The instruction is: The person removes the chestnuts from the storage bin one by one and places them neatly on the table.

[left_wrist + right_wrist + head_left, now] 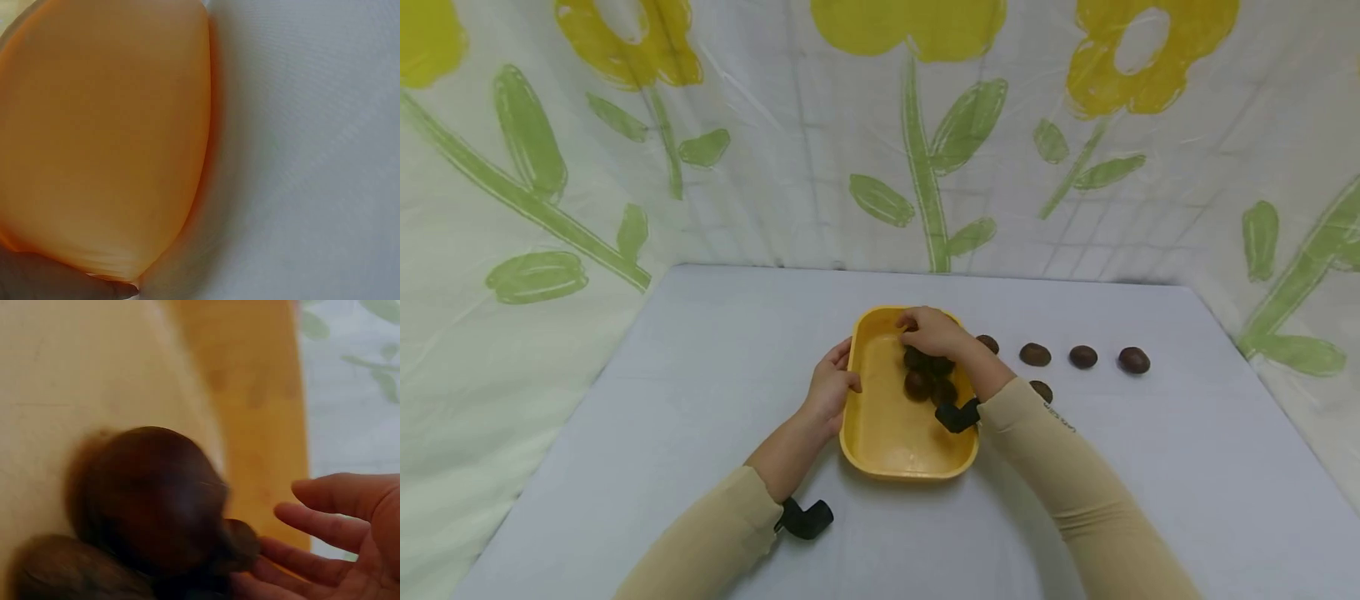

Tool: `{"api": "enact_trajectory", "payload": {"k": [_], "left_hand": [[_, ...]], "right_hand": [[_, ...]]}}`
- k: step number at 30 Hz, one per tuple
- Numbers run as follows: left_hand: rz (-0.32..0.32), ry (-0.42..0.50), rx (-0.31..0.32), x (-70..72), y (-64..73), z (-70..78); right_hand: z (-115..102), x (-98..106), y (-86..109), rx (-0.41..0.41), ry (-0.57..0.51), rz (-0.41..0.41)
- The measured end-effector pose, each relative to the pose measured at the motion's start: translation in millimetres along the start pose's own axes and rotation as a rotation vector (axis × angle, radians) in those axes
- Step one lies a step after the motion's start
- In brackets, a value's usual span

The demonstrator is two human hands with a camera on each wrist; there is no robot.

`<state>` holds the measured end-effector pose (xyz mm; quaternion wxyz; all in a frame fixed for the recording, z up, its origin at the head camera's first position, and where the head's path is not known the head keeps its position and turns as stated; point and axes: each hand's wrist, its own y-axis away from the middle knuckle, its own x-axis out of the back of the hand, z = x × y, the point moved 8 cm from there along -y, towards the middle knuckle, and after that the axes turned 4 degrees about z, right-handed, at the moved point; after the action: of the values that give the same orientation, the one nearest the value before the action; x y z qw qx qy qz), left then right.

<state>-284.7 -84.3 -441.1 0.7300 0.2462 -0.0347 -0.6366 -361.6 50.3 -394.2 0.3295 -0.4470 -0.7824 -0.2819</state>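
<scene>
A yellow plastic tray (880,442) lies on the table with several dark brown chestnuts (917,385) gathered toward its right side. My left hand (830,392) grips the tray's left rim, thumb over the edge and fingers along the outside. In the left wrist view the tray's side wall (106,137) fills much of the picture. Over the far end of the tray, my right hand (934,332) reaches down among the chestnuts. The right wrist view has its fingers (325,565) spread beside a glossy chestnut (159,500), fingertips right at a smaller-looking one (240,544).
To the right of the tray, a loose row of chestnuts (1083,357) lies on the white table (737,333). Another chestnut (1041,391) sits nearer, partly behind the right sleeve. A white curtain (752,167) painted with yellow flowers hangs behind and beside the table.
</scene>
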Motion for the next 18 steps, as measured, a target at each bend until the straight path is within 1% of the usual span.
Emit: {"api": "enact_trajectory", "payload": {"k": [3, 5, 9, 13, 18], "left_hand": [[-0.005, -0.007, -0.002, -1.0, 0.0, -0.7], [0.001, -0.012, -0.005, -0.5, 0.2, -0.2], [0.006, -0.012, -0.004, 0.4, 0.1, 0.2], [0.004, -0.016, -0.002, 0.6, 0.0, 0.4], [0.009, -0.022, -0.003, 0.8, -0.3, -0.7]], "right_hand": [[1.8, -5.7, -3.1, -0.017, 0.019, 0.035], [0.2, -8.9, -4.5, -0.008, 0.037, 0.048], [-1.4, -16.7, -6.6, 0.012, 0.059, 0.03], [2.1, -20.5, -8.5, 0.017, 0.05, 0.021], [5.8, -20.1, -9.4, 0.061, 0.03, 0.056]]}}
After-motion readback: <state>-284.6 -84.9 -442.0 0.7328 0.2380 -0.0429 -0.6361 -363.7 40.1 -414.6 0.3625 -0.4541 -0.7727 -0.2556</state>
